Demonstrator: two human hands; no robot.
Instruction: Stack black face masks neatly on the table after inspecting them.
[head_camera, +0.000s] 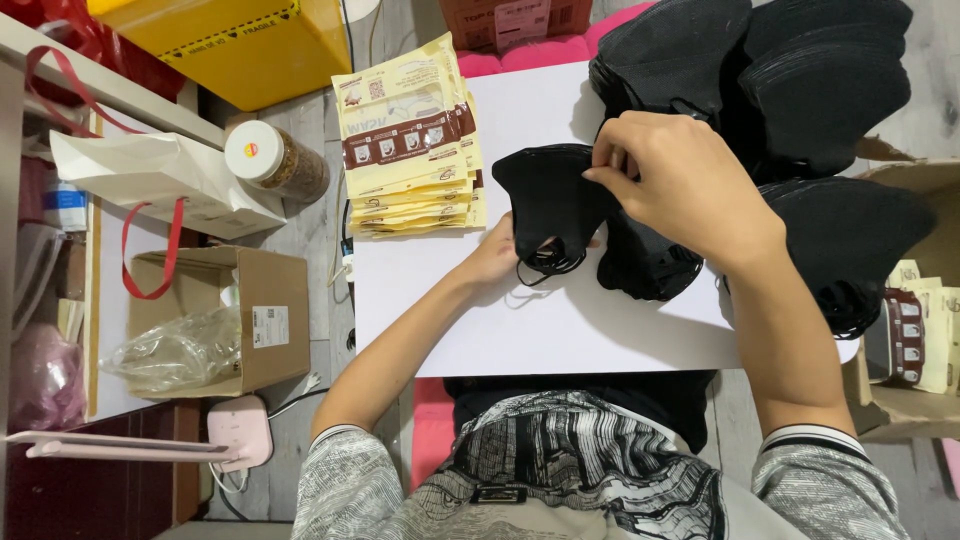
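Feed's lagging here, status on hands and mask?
Left hand under black mask. Right hand pinching its edge. Mask stack touching alongside.

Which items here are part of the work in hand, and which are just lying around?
In use: black mask held by left hand and right hand; black mask piles; stack of yellow pouches; white board.

Lying about: lidded jar; white paper bag; open cardboard box; yellow box; pink lamp.

Black face mask (548, 195) under the hands, on a white surface (560, 320). Black mask stacks (800, 80) beyond the right hand (680, 185). Cream-yellow pouches (410, 135) with brown bands beyond the left hand (497, 255). Yellow box (240, 40), brown carton (270, 320), white bag (150, 175) with red handles farther left.
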